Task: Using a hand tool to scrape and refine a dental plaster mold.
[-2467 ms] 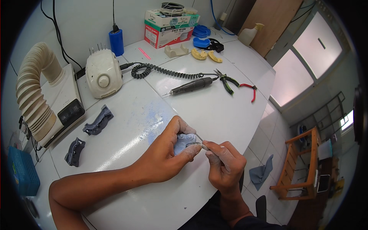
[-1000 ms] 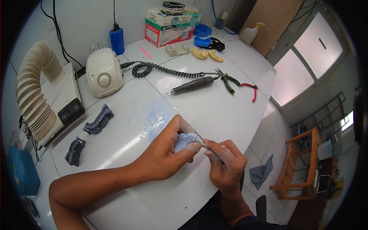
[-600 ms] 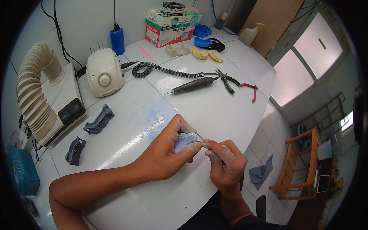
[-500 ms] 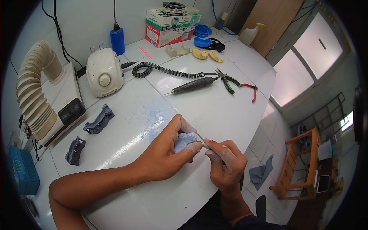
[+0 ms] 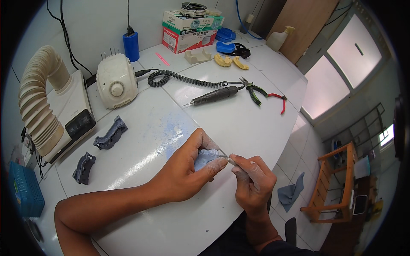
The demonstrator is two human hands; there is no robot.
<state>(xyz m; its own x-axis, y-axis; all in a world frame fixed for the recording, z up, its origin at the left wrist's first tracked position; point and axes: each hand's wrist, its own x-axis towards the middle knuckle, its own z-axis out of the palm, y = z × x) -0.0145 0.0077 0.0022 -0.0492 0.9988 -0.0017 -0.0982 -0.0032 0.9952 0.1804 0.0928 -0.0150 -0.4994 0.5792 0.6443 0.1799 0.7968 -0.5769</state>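
My left hand (image 5: 183,170) is closed around a pale blue dental cast (image 5: 204,158) with molded teeth, above the white worktop (image 5: 141,170). My right hand (image 5: 255,185) pinches a slim metal hand tool (image 5: 230,161), its far end at the cast beside my left thumb; the exact tip is hard to make out. Both hands have whitish dust on their fingers, and blue powder (image 5: 171,128) is scattered just beyond them. A dark rotary handpiece (image 5: 213,96) lies farther back beside green-handled pliers (image 5: 256,98) and a red-handled tool (image 5: 282,106).
At left stand a hose unit (image 5: 79,126), a white motor box (image 5: 117,83), two grey molded pieces (image 5: 109,134) and a blue basket (image 5: 26,192). Mask boxes (image 5: 188,40), yellow casts (image 5: 224,62) and blue trays (image 5: 224,47) sit behind. A wooden rack (image 5: 324,192) stands beyond the curved right edge.
My right hand has shifted slightly to the right with the tool, and my left thumb has moved a little. The objects on the worktop have not moved.
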